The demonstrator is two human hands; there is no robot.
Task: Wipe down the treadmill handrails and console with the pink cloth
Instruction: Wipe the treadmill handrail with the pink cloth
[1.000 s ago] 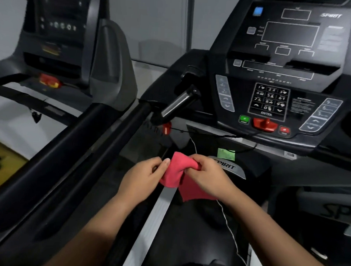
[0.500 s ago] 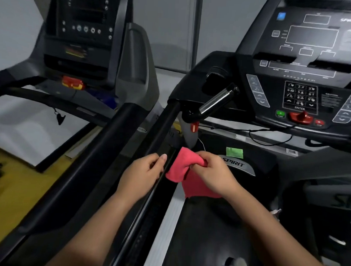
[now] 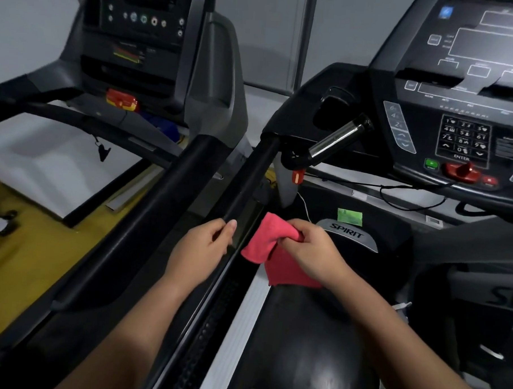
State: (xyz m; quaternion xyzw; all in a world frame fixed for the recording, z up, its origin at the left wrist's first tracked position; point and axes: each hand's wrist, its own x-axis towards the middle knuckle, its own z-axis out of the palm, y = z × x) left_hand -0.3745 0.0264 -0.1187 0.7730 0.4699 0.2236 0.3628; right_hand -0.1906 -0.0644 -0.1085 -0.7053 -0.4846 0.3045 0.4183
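- The left hand is seen at the lower part of the black handrail; its fingers are curled round the rail, with the thumb laid on top.
- The pink cloth is held just right of the handrail, level with the left hand; no contact with the rail is seen.
- The cloth is pinched in a bunch by the curled fingers and thumb of the right hand; one fold is draped left of the hand and a flat part hangs below it.
- The console is found right of the handrail's upper end, well apart from the cloth; a keypad, a green button and a red key are shown on it.
- A chrome grip is set between the handrail's upper end and the console, tilted.
- A cover marked SPIRIT lies right of the handrail, behind the right hand, with a green sticker above it.
- A second treadmill stands left of the handrail, and yellow floor is seen further left.
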